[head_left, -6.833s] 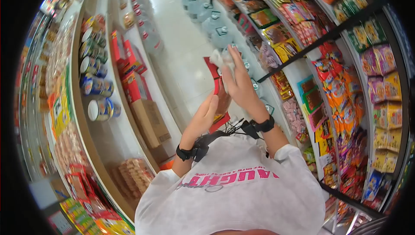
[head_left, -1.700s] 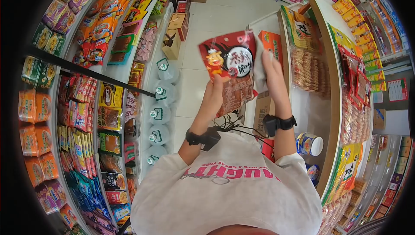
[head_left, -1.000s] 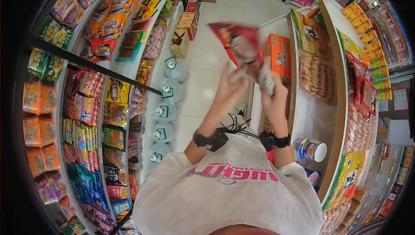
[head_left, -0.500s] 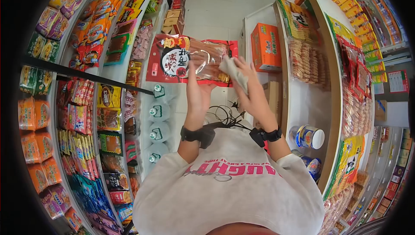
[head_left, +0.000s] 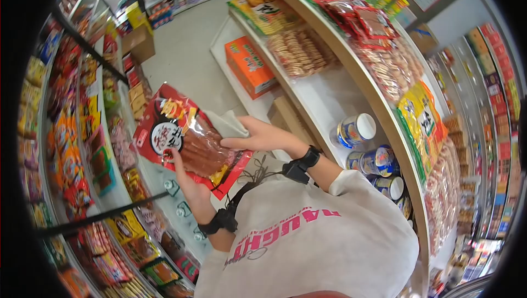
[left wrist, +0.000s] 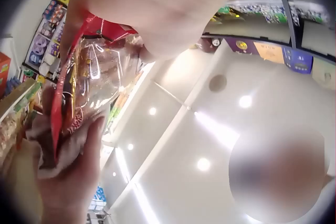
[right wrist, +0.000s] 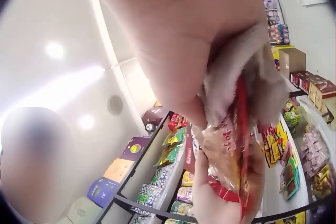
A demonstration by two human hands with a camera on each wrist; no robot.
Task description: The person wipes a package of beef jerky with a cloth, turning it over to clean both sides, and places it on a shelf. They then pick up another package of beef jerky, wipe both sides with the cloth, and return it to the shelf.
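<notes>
A red snack bag point(head_left: 189, 136), with a clear window onto reddish-brown sticks, is held tilted in front of the body. My left hand point(head_left: 192, 185) grips its lower left side, thumb on the printed front and the other fingers hidden behind. My right hand point(head_left: 266, 135) pinches a whitish cloth point(head_left: 228, 124) folded over the bag's right edge, its thumb on the front. From the right wrist, the cloth point(right wrist: 236, 71) shows on both sides of the red edge. In the left wrist view, the right hand point(left wrist: 73, 182) and cloth wrap the far end of the bag.
On the right, a white shelf point(head_left: 335, 100) bears blue-and-white cans point(head_left: 357, 129), bags of round crackers point(head_left: 299, 51) and an orange box point(head_left: 250, 67). Racks of packaged snacks point(head_left: 71, 155) line the left, with large water bottles along their foot. A cardboard box point(head_left: 138, 44) stands farther back.
The head view has swung toward the right-hand shelf. The bag has gone from level to tilted, and my right hand with the cloth has moved from its front to grip its edge.
</notes>
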